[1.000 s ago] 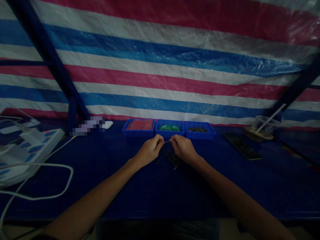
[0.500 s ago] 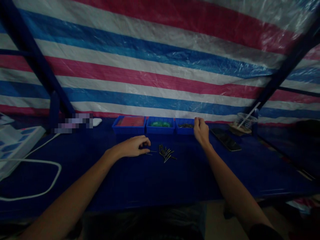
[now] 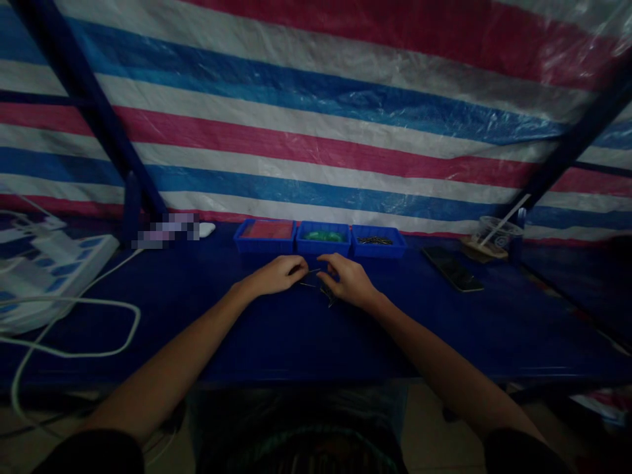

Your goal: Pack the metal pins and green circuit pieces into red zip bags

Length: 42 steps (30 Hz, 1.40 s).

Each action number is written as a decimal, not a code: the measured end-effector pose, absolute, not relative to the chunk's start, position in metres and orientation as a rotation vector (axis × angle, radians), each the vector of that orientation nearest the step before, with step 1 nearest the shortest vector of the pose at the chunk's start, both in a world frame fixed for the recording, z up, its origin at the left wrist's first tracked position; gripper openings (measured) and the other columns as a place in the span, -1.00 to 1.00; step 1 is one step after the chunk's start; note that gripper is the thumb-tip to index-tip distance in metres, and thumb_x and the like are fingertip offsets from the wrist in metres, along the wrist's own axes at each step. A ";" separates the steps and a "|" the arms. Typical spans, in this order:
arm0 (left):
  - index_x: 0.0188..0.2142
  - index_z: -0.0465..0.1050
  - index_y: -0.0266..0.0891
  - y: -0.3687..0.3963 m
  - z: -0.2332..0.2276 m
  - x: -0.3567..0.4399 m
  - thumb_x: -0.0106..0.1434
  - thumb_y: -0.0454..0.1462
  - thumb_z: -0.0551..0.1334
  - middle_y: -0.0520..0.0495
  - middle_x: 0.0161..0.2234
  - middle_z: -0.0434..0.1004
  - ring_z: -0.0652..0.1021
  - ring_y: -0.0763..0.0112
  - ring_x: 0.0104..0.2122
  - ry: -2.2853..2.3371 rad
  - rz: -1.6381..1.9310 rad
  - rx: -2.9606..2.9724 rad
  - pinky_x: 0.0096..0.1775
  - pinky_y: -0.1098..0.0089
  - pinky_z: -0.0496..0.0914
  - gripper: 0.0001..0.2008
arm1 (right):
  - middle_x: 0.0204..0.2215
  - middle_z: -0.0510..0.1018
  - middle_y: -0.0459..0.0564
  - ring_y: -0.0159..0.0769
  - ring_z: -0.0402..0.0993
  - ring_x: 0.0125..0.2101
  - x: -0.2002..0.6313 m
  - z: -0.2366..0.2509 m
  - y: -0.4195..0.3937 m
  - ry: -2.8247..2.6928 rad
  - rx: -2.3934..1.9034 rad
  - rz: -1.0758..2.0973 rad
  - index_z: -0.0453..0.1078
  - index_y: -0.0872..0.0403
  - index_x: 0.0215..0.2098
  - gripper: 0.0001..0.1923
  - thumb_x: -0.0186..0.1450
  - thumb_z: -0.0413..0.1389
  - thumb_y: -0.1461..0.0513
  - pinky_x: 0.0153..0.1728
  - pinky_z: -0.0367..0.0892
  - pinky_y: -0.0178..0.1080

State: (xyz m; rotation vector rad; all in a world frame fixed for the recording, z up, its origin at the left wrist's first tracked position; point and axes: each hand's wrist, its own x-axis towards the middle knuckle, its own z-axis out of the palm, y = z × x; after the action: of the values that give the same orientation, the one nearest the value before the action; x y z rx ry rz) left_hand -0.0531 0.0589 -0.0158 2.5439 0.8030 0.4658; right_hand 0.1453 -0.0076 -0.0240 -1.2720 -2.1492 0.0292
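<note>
While left hand (image 3: 277, 274) pinches a pin (image 3: 314, 270), right hand (image 3: 351, 279) hovers beside.

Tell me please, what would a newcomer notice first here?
First, the big striped sheet in red, white and blue, hanging behind the table. Next, three blue trays standing in a row at the table's back. Then, in front of the trays, the left hand and the right hand, close together, with a thin pin between them.
</note>
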 end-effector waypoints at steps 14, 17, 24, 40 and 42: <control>-0.55 0.20 -0.25 0.047 -0.027 -0.038 0.30 -0.15 -0.08 0.06 -0.61 0.25 0.32 0.47 -0.57 0.847 0.761 2.503 -0.47 0.44 0.17 -0.64 | -0.40 0.46 -0.01 -0.35 0.36 -0.37 0.141 -0.029 -0.010 -2.224 -1.204 -0.332 0.36 0.09 -0.28 -0.77 0.33 -0.08 0.16 -0.32 0.21 -0.32; -0.44 0.28 -0.26 0.044 -0.028 -0.037 0.30 -0.14 -0.05 0.07 -0.56 0.29 0.35 0.47 -0.54 0.814 0.802 2.481 -0.45 0.46 0.19 -0.70 | -0.43 0.46 0.01 -0.34 0.37 -0.38 0.140 -0.029 -0.009 -2.177 -1.276 -0.366 0.37 0.10 -0.35 -0.72 0.35 -0.13 0.17 -0.33 0.20 -0.32; -0.41 0.29 -0.27 0.044 -0.031 -0.038 0.31 -0.18 -0.04 0.04 -0.50 0.35 0.37 0.47 -0.49 0.814 0.940 2.492 -0.41 0.47 0.22 -0.73 | -0.40 0.48 -0.01 -0.36 0.39 -0.39 0.142 -0.033 -0.008 -2.138 -1.269 -0.261 0.35 0.10 -0.27 -0.78 0.33 -0.07 0.15 -0.36 0.20 -0.34; -0.41 0.40 -0.21 0.068 -0.038 -0.057 0.18 -0.23 0.12 -0.05 -0.35 0.42 0.39 0.30 -0.29 0.848 0.524 2.721 -0.21 0.29 0.25 -0.86 | -0.36 0.53 0.08 -0.20 0.44 -0.36 0.213 -0.021 0.015 -1.482 -1.882 -0.280 0.25 0.16 -0.02 -0.61 0.29 -0.08 0.09 -0.36 0.21 -0.26; -0.42 0.39 -0.22 0.067 -0.036 -0.051 0.20 -0.23 0.09 -0.05 -0.37 0.43 0.40 0.31 -0.31 0.868 0.581 2.676 -0.23 0.30 0.25 -0.84 | -0.43 0.51 0.02 -0.25 0.42 -0.42 0.205 -0.024 0.011 -1.615 -1.786 -0.217 0.31 0.13 -0.09 -0.66 0.29 -0.07 0.10 -0.39 0.21 -0.28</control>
State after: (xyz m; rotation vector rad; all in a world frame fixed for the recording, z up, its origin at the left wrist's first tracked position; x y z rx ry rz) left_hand -0.0513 0.0672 -0.0362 2.6759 0.8679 0.5812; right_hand 0.2050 0.0110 -0.0240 -1.7863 -1.6153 -0.2174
